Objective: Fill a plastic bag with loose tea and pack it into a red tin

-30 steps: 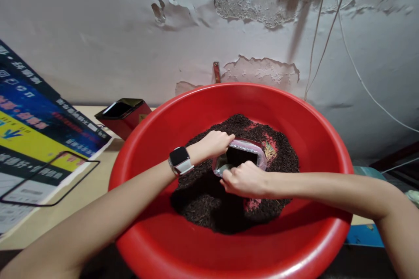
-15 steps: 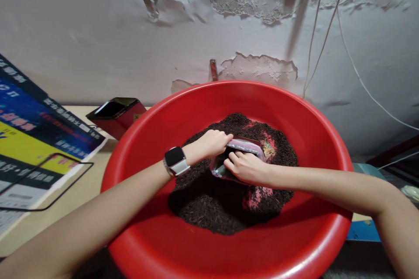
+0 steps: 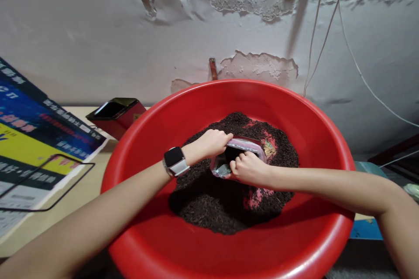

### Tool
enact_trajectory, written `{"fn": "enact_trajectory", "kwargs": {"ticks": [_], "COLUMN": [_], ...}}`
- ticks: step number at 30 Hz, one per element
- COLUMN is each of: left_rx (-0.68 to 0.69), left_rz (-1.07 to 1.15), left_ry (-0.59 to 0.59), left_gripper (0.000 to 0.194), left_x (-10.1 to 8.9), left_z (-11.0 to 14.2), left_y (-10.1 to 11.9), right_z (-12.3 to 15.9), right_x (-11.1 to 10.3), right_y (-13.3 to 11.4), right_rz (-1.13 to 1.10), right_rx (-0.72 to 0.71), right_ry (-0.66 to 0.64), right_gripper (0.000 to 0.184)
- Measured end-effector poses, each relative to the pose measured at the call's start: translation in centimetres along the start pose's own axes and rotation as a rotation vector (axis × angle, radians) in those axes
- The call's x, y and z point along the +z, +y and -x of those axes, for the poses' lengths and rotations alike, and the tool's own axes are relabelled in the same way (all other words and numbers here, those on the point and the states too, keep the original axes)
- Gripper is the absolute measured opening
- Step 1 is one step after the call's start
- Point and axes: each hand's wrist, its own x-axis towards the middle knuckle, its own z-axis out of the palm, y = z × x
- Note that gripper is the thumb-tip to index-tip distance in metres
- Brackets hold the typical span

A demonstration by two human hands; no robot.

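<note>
Peeling wall (image 3: 98, 30) behind, red basin (image 3: 322, 139) holds dark crumbs (image 3: 209, 216) — left hand (image 3: 216, 141) and right hand (image 3: 247, 166) pinching a plastic bag (image 3: 250, 144).

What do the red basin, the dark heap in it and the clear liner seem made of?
Red basin: probably plastic; smooth, glossy highlight along the rim. Dark heap: matte, loose fragments, perhaps dried leaves. Clear liner: likely thin plastic film; crinkled, shiny edges.
</note>
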Motion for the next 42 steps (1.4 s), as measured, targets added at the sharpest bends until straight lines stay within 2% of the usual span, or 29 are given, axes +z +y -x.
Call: {"fn": "enact_trajectory", "kwargs": {"ticks": [2,4,6,7,9,12,14,17,21,23,28,32,34,36,39,41,42], "left_rx": [-0.005,-0.005,0.001,0.004,0.003,-0.011,-0.012,-0.007,-0.054,-0.086,-0.177,-0.195,-0.174,-0.165,-0.168,-0.17,-0.169], "left_rz": [0.004,0.014,0.025,0.028,0.028,0.029,0.032,0.041,0.141,0.236,0.407,0.455,0.433,0.411,0.403,0.401,0.403], "left_ry": [-0.003,-0.014,-0.022,-0.025,-0.03,-0.045,-0.051,-0.052,-0.009,0.035,0.1,0.07,0.06,0.062,0.06,0.061,0.059], "left_gripper": [0.027,0.027,0.027,0.027,0.028,0.03,0.031,0.032,0.032,0.032,0.037,0.039,0.037,0.036,0.036,0.037,0.037], "left_x": [0.0,-0.1,-0.2,-0.3,-0.3,-0.4,-0.4,-0.4,-0.4,-0.4,-0.1,-0.1,-0.2,-0.2,-0.3,-0.3,-0.3], "left_z": [0.0,0.0,0.0,0.0,0.0,0.0,0.0,0.0,0.1,0.1,0.0,-0.1,-0.1,-0.1,-0.1,-0.1,-0.1], "left_y": [0.0,0.0,0.0,0.0,0.0,0.0,0.0,-0.1,-0.2,-0.2,0.2,0.1,0.0,0.0,0.1,0.1,0.1], "right_z": [0.4,1.0,1.9,2.3,3.1,3.7,3.7,3.5,3.3,3.4,4.1,3.9,3.3,2.6,1.8,1.5,1.5], "right_x": [-0.6,-0.8,-0.1,0.6,2.7,5.7,6.8,6.7,5.3,5.0,4.9,3.4,1.8,0.0,-2.0,-2.3,-2.1], "right_y": [-0.9,-2.3,-3.9,-4.5,-5.0,-4.2,-3.3,-2.8,-3.8,-4.4,-5.4,-6.0,-5.6,-4.5,-2.4,-1.8,-1.9], "right_rz": [0.04,-0.009,-0.13,-0.191,-0.262,-0.261,-0.272,-0.383,-0.63,-0.681,-0.721,-0.559,-0.451,-0.31,0.008,0.123,0.109], "right_rx": [-0.132,-0.395,-0.629,-0.675,-0.608,-0.337,-0.183,-0.074,-0.064,-0.046,-0.001,-0.112,-0.216,-0.253,-0.089,-0.086,-0.163], "right_ry": [0.161,0.265,0.237,0.178,0.016,-0.212,-0.34,-0.519,-0.868,-0.924,-0.835,-0.724,-0.542,-0.269,0.093,0.234,0.271], "right_gripper": [0.031,0.029,0.029,0.027,0.03,0.059,0.064,0.06,0.065,0.066,0.055,0.04,0.031,0.023,0.027,0.028,0.027]}}
